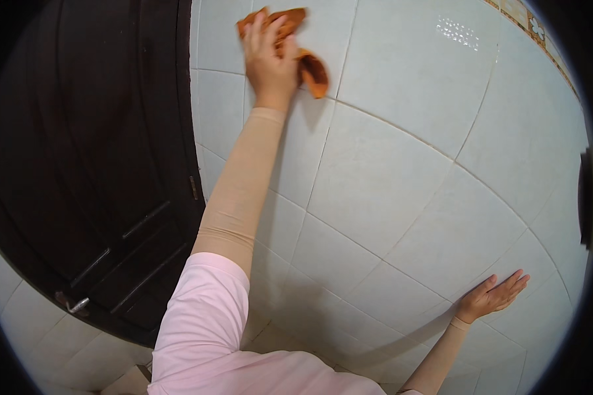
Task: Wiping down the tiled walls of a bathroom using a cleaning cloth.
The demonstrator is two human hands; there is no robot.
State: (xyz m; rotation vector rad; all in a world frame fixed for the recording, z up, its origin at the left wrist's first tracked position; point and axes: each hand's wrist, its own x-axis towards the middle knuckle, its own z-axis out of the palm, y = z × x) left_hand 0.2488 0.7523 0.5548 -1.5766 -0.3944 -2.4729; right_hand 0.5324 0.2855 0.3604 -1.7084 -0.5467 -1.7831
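My left hand (pixel 272 64) is raised high against a pale tiled wall (pixel 385 187), holding an orange cloth (pixel 294 19). The cloth is bunched under the fingers, and one loose flap curls out beside the thumb. Hand and cloth are slightly blurred. Lower down on the right, my right hand (pixel 491 298) holds nothing. Its fingers are stretched out and the thumb stands apart. It is at the wall, but whether the palm presses on the tiles I cannot tell.
A dark wooden door (pixel 108 148) with a metal lever handle (pixel 79 305) and a hinge (pixel 193 187) stands to the left. A patterned border strip (pixel 536 27) runs along the wall at the upper right. A dark object (pixel 585 197) shows at the right rim.
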